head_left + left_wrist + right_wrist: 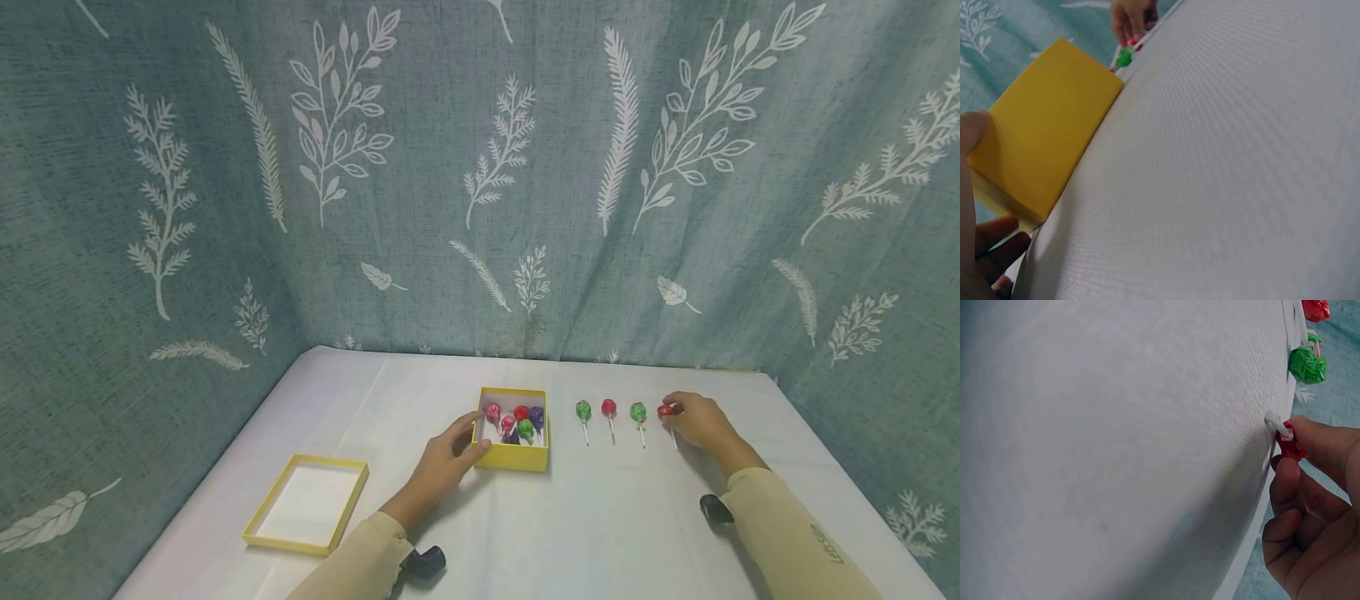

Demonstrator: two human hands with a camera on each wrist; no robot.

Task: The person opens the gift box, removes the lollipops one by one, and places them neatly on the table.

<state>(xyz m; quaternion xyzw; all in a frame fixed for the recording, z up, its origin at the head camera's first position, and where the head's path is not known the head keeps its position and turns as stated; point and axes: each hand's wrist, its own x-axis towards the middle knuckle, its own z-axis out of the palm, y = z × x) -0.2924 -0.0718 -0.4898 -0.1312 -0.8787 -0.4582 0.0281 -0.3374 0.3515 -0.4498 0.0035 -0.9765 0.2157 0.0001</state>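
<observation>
My left hand (441, 461) grips the left side of a yellow box (512, 457), its thumb at the near corner. Inside the open-topped box lie several wrapped lollipops, among them a pink one (492, 412), a green one (526, 430) and a purple one (536, 415). Right of the box, my right hand (701, 421) pinches the head of a red lollipop (1290, 445) between thumb and fingertips, its white stick pointing toward me at the table. This one ends a row with a green lollipop (638, 412), a red lollipop (609, 407) and another green lollipop (583, 409).
A yellow-edged lid (303, 504) lies with its white inside up on the white table (592, 533), left of my left forearm. Behind the table and along its sides hangs a blue-green curtain (435, 183) with white leaf patterns.
</observation>
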